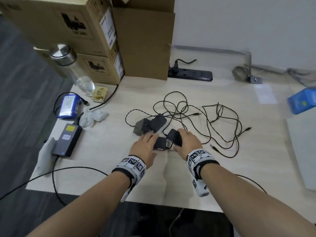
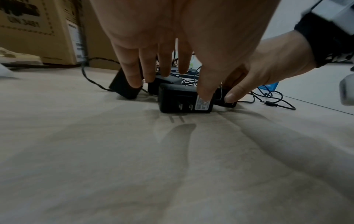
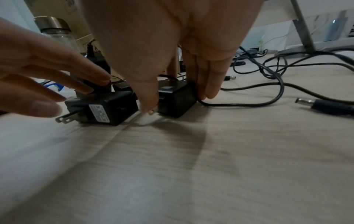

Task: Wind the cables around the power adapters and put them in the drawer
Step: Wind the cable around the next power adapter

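Desk (image 1: 196, 177) of pale wood grain carried everything; no drawer showed in any view. Cardboard boxes (image 1: 71, 31), 2 stacked at the far left with a 3rd brown one behind, stood beside a power strip (image 1: 191, 75).

Cables (image 1: 196, 117) lay as a loose black tangle across the middle of the desk, none yet wound, with about 3 barrel plugs visible at their free ends. They looked thin and limp, likely to spring out of a loop unless kept taut, so I judge each is best taken close to its adapter and wrapped outward from there.

Power adapters numbered 4, clustered just before the tangle: a grey-sided one (image 1: 141, 128), a black one (image 1: 158, 123) touching it, the near-left adapter (image 1: 159, 142) and the near-right adapter (image 1: 174, 136). They appeared to be small, rigid, smooth plastic blocks, probably light; the flat sides offered the safest hold, away from the 2 metal prongs.

Both hands were close together, nearly touching. The left hand (image 1: 145, 147) lay with straight fingers over the near-left adapter, thumb at its label end. The right hand (image 1: 188, 144) had its thumb and fingers on opposite sides of the near-right adapter, which sat on the desk.
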